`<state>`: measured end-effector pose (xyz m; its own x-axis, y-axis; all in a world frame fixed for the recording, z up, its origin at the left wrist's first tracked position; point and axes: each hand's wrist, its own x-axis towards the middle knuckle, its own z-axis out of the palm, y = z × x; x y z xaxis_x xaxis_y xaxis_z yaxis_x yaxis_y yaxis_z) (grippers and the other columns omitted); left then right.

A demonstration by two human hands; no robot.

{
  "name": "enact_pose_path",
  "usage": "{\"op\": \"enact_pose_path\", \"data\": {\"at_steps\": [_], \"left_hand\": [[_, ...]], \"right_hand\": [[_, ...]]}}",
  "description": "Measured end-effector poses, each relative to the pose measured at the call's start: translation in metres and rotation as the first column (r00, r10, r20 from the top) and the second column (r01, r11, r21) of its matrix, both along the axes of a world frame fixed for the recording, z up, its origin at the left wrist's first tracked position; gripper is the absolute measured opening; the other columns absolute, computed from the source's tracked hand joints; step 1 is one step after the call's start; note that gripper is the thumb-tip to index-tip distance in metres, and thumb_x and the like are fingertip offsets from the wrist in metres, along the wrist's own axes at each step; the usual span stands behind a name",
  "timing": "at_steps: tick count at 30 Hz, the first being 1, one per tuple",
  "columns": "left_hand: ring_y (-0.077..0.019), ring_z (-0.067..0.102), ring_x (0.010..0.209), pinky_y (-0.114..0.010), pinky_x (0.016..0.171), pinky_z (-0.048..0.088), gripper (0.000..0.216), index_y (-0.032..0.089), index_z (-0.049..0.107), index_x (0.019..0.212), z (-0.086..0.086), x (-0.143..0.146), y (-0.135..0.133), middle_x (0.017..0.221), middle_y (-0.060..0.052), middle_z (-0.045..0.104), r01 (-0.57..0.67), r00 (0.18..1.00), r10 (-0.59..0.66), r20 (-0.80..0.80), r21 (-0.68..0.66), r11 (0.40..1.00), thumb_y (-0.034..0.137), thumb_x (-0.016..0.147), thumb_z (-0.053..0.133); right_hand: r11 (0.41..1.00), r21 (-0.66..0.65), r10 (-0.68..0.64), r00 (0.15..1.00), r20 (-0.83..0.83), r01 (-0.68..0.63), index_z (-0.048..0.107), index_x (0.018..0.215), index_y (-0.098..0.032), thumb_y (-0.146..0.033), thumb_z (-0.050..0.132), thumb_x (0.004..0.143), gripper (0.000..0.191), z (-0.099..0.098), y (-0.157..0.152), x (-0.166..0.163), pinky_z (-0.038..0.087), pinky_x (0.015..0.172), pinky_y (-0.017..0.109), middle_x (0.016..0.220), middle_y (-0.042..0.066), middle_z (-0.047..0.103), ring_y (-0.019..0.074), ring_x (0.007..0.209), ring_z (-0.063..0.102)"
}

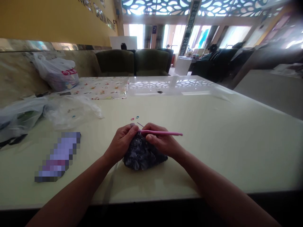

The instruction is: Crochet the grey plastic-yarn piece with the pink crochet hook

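Note:
A dark purple-grey crocheted piece point(142, 155) rests on the pale table point(213, 132) just in front of me. My left hand point(121, 141) grips its upper left edge with the fingers curled over it. My right hand point(161, 140) is closed around a pink crochet hook point(163, 133), which lies level, its handle pointing right and its tip at the top of the piece. A thin strand of yarn point(111, 183) trails from the piece toward the table's near edge.
Two small rings point(134, 118) and a thin needle point(140, 124) lie just beyond my hands. Clear plastic bags point(71, 110) and a blurred flat object point(59, 156) sit at left. A white shopping bag point(56, 74) and patterned cloth point(101, 88) lie further back. Armchairs point(132, 63) stand behind.

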<state>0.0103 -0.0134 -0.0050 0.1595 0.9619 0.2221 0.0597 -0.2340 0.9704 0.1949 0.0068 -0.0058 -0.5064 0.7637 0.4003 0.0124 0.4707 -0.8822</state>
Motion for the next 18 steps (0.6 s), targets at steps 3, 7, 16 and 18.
{"op": "enact_pose_path", "data": {"at_steps": [3, 7, 16, 18], "left_hand": [[-0.0105, 0.039, 0.062, -0.022, 0.058, 0.036, 0.036, 0.018, 0.055, 0.070, -0.002, -0.008, 0.008, 0.066, 0.004, 0.044, -0.204, 0.973, 0.218, -0.079, 0.150, 0.967, 0.044, 0.094, 0.054], [-0.0114, 0.038, 0.059, -0.023, 0.055, 0.036, 0.038, 0.020, 0.046, 0.067, -0.005, -0.016, 0.019, 0.062, 0.004, 0.040, -0.377, 0.874, 0.444, -0.196, 0.301, 0.876, 0.044, 0.097, 0.047], [-0.0146, 0.047, 0.058, -0.026, 0.061, 0.034, 0.036, 0.020, 0.053, 0.070, -0.026, -0.019, 0.032, 0.059, 0.001, 0.052, -0.327, 0.651, 0.516, -0.557, 0.408, 0.853, 0.043, 0.097, 0.044], [-0.0165, 0.051, 0.060, -0.027, 0.061, 0.033, 0.035, 0.020, 0.057, 0.071, -0.034, -0.017, 0.036, 0.062, -0.002, 0.059, -0.296, 0.565, 0.494, -0.661, 0.397, 0.869, 0.042, 0.096, 0.045]], "right_hand": [[1.000, 0.010, -0.014, 0.993, 0.121, 0.013, 0.062, 0.078, -0.017, -0.043, 0.066, 0.085, 0.027, -0.005, 0.006, 0.001, 0.039, 0.063, 0.024, 0.071, -0.001, 0.056, 0.0120, 0.068, 0.049], [0.970, 0.161, -0.207, 0.967, 0.149, 0.183, 0.047, 0.061, -0.018, -0.044, 0.064, 0.086, 0.040, -0.006, 0.012, 0.006, 0.027, 0.054, 0.023, 0.057, -0.006, 0.037, 0.0082, 0.056, 0.032], [0.912, 0.354, -0.351, 0.835, 0.423, 0.204, 0.039, 0.055, -0.018, -0.046, 0.048, 0.096, 0.049, -0.021, 0.041, 0.017, 0.025, 0.053, 0.023, 0.053, -0.006, 0.035, 0.0086, 0.054, 0.032], [0.910, 0.360, -0.366, 0.806, 0.465, 0.206, 0.052, 0.060, -0.017, -0.042, 0.050, 0.096, 0.044, -0.025, 0.046, 0.018, 0.029, 0.055, 0.023, 0.055, -0.005, 0.045, 0.0096, 0.055, 0.040]]}}
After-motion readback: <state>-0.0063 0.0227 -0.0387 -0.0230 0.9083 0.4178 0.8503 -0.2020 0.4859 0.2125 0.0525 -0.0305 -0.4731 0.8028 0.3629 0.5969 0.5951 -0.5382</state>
